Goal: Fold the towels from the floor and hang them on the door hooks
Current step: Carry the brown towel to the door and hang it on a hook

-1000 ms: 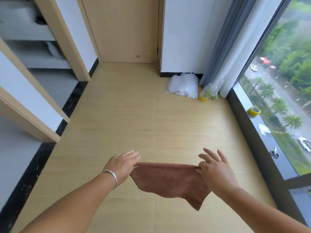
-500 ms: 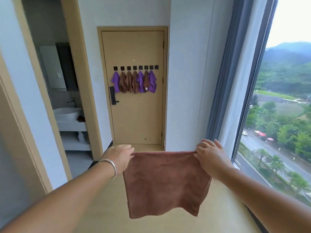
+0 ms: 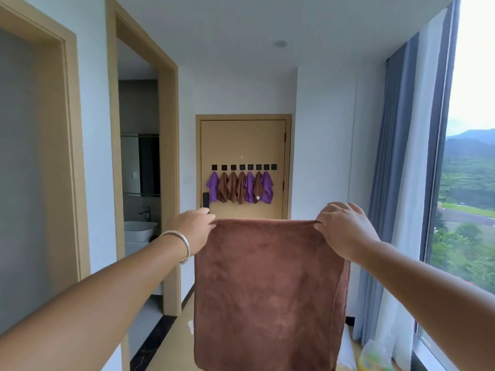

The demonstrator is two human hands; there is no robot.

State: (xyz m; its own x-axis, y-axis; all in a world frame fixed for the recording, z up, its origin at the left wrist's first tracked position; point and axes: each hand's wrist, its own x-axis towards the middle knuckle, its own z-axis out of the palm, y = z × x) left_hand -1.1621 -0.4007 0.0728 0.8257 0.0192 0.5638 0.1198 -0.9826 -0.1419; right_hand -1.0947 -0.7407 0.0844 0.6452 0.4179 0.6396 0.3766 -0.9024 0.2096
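A brown towel [image 3: 270, 290] hangs flat in front of me, spread between both hands. My left hand [image 3: 191, 228], with a silver bangle on the wrist, pinches its top left corner. My right hand [image 3: 342, 228] pinches the top right corner. Straight ahead stands the wooden door [image 3: 242, 140] with a row of black hooks [image 3: 242, 167]. Several purple and brown towels [image 3: 241, 187] hang from those hooks; the rightmost hook [image 3: 273, 166] is bare.
An open doorway on the left shows a bathroom with a white basin [image 3: 139, 230]. Grey and white curtains [image 3: 401, 183] and a tall window line the right side. A white cloth pile [image 3: 348, 352] and a plastic bag [image 3: 375, 357] lie on the floor at lower right.
I have raised the towel from the floor to chest height and it now hangs full length. My view has tilted up from the floor to the door and ceiling.
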